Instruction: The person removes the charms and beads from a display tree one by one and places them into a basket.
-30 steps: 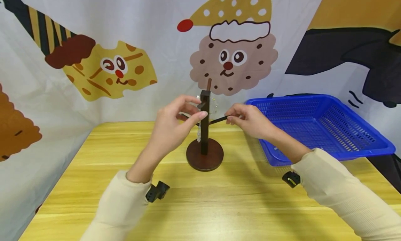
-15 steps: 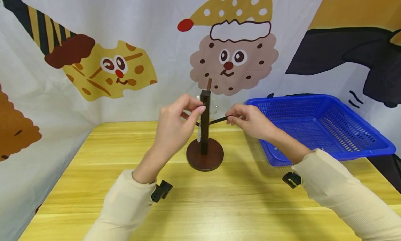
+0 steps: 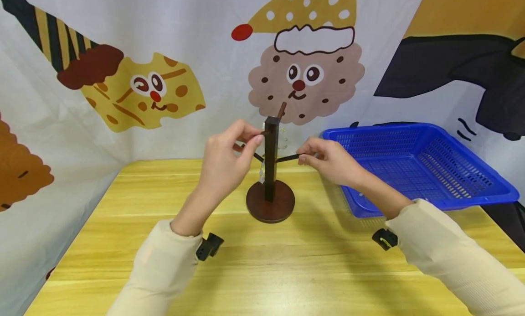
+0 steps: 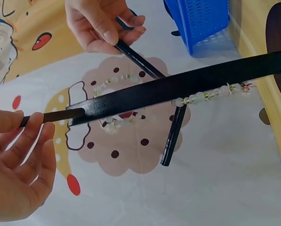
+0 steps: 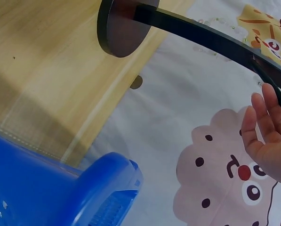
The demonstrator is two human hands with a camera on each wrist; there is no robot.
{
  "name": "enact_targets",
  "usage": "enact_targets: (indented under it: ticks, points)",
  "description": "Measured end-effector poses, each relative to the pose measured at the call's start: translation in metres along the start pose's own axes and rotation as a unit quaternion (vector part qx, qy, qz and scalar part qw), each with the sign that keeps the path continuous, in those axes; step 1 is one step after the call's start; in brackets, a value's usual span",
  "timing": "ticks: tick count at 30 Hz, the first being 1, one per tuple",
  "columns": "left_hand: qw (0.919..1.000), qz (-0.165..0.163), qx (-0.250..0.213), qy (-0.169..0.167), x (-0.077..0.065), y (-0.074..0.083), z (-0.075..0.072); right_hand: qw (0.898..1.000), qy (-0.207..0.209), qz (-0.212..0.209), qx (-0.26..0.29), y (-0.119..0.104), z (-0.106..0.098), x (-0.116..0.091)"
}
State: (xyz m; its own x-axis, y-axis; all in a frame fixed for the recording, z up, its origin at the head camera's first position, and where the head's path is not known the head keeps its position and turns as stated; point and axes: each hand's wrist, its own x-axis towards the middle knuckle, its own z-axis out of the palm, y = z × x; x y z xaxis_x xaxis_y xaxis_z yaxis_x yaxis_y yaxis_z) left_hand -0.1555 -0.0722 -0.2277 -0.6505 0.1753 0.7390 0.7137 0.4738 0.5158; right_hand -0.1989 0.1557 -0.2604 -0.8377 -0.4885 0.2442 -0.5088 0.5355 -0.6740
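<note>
A dark wooden peg stand, with an upright post point(image 3: 270, 170) on a round base point(image 3: 268, 211), stands on the table in the head view. My left hand point(image 3: 225, 163) pinches the short peg point(image 4: 60, 115) near the post's top between thumb and fingers. On the other side, my right hand point(image 3: 331, 161) holds the end of the lower right peg point(image 3: 288, 158). Beside the post hangs a clear and pale green beaded bracelet point(image 4: 211, 95). Another beaded bracelet point(image 4: 124, 76) shows behind the post, partly hidden by it. A further peg point(image 4: 173, 141) sticks out low in the left wrist view.
A blue plastic basket point(image 3: 430, 202) sits at the table's right side, close to my right forearm. The wooden table point(image 3: 270, 270) stretches in front of the stand. Behind it hangs a white cloth point(image 3: 221, 47) with cartoon prints.
My left thumb and fingers, looser a second ago, have closed on the upper peg. The post's top has shifted slightly right and the rear peg's angle has changed. My right hand keeps its hold.
</note>
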Motion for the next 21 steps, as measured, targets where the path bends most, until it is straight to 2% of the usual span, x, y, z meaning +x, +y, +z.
enact_targets:
  ticks: [7,21]
  points:
    - [0.9999,-0.014,0.0,0.001,0.001,-0.005,-0.003,1.0,0.003,-0.002,-0.006,-0.002,0.002,-0.004]
    - [0.9979,-0.062,0.021,0.002,0.006,-0.016,-0.015,0.999,-0.006,-0.035,0.013,-0.012,0.012,-0.006]
